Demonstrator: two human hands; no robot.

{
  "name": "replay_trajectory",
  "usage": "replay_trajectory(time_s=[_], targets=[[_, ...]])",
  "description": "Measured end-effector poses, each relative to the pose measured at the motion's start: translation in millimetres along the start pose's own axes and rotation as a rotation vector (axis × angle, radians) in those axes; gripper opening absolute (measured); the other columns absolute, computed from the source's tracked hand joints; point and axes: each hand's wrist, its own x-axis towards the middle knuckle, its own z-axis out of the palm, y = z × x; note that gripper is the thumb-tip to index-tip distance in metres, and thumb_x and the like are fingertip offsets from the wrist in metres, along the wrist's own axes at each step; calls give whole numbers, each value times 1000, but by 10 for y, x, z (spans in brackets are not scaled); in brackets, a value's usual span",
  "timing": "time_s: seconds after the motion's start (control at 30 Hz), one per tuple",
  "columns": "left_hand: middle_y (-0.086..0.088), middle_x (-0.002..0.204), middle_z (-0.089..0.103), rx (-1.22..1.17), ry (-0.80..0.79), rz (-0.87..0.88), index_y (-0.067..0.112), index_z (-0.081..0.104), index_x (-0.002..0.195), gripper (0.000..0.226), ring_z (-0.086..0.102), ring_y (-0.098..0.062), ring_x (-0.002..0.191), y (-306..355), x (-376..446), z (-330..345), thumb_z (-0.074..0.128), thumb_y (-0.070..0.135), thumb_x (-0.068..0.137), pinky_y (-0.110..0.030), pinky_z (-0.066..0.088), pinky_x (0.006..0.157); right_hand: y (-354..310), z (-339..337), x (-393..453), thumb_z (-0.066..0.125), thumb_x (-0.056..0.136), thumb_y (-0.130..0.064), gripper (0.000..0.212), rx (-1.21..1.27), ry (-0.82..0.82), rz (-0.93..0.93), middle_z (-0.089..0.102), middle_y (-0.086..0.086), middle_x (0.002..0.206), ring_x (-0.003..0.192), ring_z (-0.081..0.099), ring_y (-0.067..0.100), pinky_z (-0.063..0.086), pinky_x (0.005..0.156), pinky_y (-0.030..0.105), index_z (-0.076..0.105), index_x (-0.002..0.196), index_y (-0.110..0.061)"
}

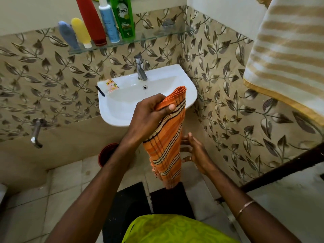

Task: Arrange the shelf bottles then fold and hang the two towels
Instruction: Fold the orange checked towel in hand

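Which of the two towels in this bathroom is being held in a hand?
The orange checked towel, gripped near its top by the left hand. The beige-and-white striped towel hangs untouched at upper right.

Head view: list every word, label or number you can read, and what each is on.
"Vatika": green bottle on the glass shelf.
Smaller print lower on the green bottle: too small to read.
Blue-and-white bottle: print blurred, unreadable.
Sachets on the sink rim: print unreadable.

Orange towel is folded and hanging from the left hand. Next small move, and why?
Probably lift the orange towel right, toward the striped towel already hanging there. The left hand grips its folded top and the right hand, fingers straight, steadies the hanging length, so folding looks done.
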Motion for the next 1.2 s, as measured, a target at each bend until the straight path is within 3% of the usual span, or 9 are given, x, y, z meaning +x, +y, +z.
replay_trajectory(time_s=[0.13,0.23,0.33,0.43,0.57,0.63,0.73,1.03,1.2], targets=[[2,86,72,36,0,19,20,68,98,17,70,-12,82,3,31,-88,67,36,92,-45,59,77,68,37,112,37,101,-62,48,-123,-63,5,70,14,115,86,65,27,49,56,32,67,117,-28],[8,85,71,63,42,26,21,69,99,16,68,-4,79,2,73,-162,68,36,92,-34,57,70,52,90,196,35,104,-56,43,-215,-12,0,72,12,113,98,66,23,53,81,40,70,105,-31],[9,82,70,97,93,46,20,70,99,17,66,-4,75,16,124,-244,68,36,91,-36,56,67,80,96,257,38,107,-43,44,-33,-39,58,76,10,114,110,69,30,56,96,47,74,113,-17],[8,81,69,144,118,79,18,69,98,21,65,-7,75,51,168,-308,68,37,90,-40,56,70,108,91,269,36,107,-26,42,115,-198,125,73,16,119,109,68,33,58,86,41,67,125,-4],[9,85,69,153,125,107,21,69,101,15,66,-4,77,87,204,-363,67,34,92,-32,57,70,85,120,204,43,101,-23,37,175,-412,207,71,13,96,77,67,24,54,58,30,61,128,-6],[10,86,69,149,117,120,24,67,102,13,65,-1,76,98,205,-389,67,33,92,-25,55,68,81,185,223,45,105,-21,28,97,-363,147,72,8,83,62,66,19,51,47,26,64,121,-7],[12,81,66,144,94,141,23,67,100,9,61,4,71,120,193,-427,67,29,92,-15,49,62,105,291,323,52,103,-27,26,-94,-111,120,75,7,98,83,70,19,53,62,30,59,125,-15],[-10,95,69,140,53,179,19,68,104,17,67,-30,88,113,127,-691,66,31,93,-56,56,78,141,268,321,51,97,-2,25,-309,61,-105,73,10,75,58,66,24,45,43,24,71,86,-13],[-9,100,68,171,29,152,20,68,106,19,67,-26,94,55,88,-850,65,30,90,-55,57,82,103,84,303,79,84,-14,13,-331,56,-184,74,12,77,56,67,13,44,44,17,71,82,-5]])
